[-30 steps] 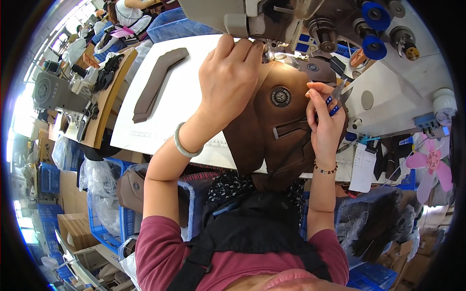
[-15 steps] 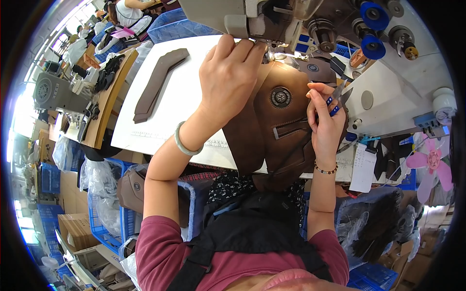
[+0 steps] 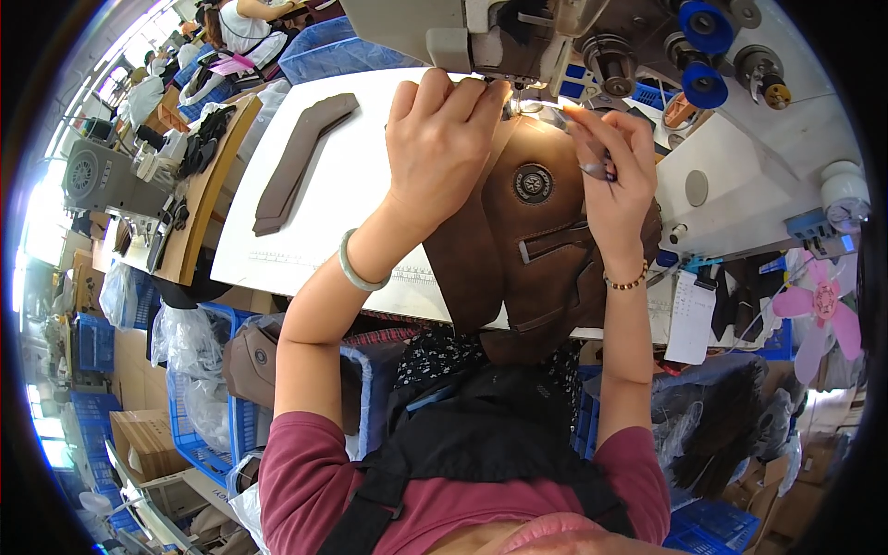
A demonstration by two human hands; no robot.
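Under the head of a sewing machine (image 3: 527, 55) lies a brown leather piece (image 3: 546, 217) with a round dark badge, a slit pocket and stitched edges; it hangs over the table's near edge. My left hand (image 3: 439, 148) is closed beside the needle area at the leather's far left edge; its fingertips, and whatever they pinch, are hidden. My right hand (image 3: 622, 171) is closed around a small pair of metal snips (image 3: 594, 170), mostly covered by the fingers. The tip of the snips points at the presser foot, close to the left fingertips.
A folded brown strip (image 3: 301, 166) lies on the white tabletop (image 3: 370, 102), left of my left arm. Blue thread spools (image 3: 703, 85) stand at the upper right, above a pink fan (image 3: 823, 301). Blue crates (image 3: 245, 416) hold leather pieces and plastic bags below.
My right hand has moved up and left toward the needle, turning the snips from pointing up right to pointing at the presser foot. My left hand has barely moved.
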